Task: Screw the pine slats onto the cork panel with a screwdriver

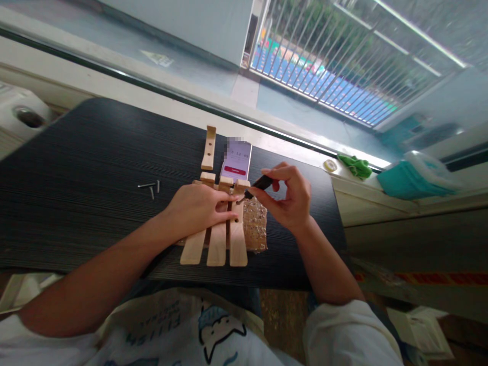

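Three hook-ended wooden pieces (238, 248) lie side by side across a wrapped block (256, 227) near the front edge of the dark tabletop (95, 178). A black-handled screwdriver (260, 186) slants down to the upper hole of the rightmost piece; whether a screw sits under its tip is too small to tell. The right hand (292, 195) has thumb and fingers clamped on the handle. The left hand (196, 206) lies palm down over the pieces, thumb and one finger apart on either side of that hole; its other fingers are hidden. The step in hand looks like driving a screw, and the next move seems to call for a steady turn with the tip upright and the piece pressed flat.

Beyond lie a fourth hooked piece (208, 152) showing two holes and, beside it, a lit smartphone (238, 157). Loose screws (152, 191) rest to the left.

On the sill to the right stand a tape roll (330, 165), a green cloth (355, 166) and a teal bin (400, 184) with clear plastic over its top; what the bin holds cannot be told
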`<state>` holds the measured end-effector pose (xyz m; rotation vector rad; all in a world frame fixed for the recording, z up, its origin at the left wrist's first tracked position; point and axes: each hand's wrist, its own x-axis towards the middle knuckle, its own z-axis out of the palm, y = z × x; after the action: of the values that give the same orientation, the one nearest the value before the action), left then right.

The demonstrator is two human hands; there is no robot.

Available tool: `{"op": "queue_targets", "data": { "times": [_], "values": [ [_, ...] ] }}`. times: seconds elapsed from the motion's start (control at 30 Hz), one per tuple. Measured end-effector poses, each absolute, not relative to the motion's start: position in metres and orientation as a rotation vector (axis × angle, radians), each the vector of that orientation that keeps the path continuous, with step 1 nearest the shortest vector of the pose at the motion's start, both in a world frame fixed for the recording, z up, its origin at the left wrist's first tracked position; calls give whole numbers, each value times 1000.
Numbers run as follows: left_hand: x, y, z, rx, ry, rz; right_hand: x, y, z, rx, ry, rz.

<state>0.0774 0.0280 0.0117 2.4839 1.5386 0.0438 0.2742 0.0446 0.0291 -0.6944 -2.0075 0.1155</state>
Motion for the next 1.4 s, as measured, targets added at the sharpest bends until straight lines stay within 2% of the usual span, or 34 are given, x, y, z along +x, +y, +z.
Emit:
{"op": "queue_targets", "data": {
  "times": [0.5, 1.0, 1.4],
  "values": [
    [75, 28, 11, 2521, 1526, 70, 274, 43, 22, -631, -1984, 263],
    [76, 28, 14, 2477, 1515, 53, 290, 47, 42, -601, -2201, 507],
    [74, 29, 11, 2455, 1494, 96, 292, 50, 47, -634, -2261, 540]
  ]
}}
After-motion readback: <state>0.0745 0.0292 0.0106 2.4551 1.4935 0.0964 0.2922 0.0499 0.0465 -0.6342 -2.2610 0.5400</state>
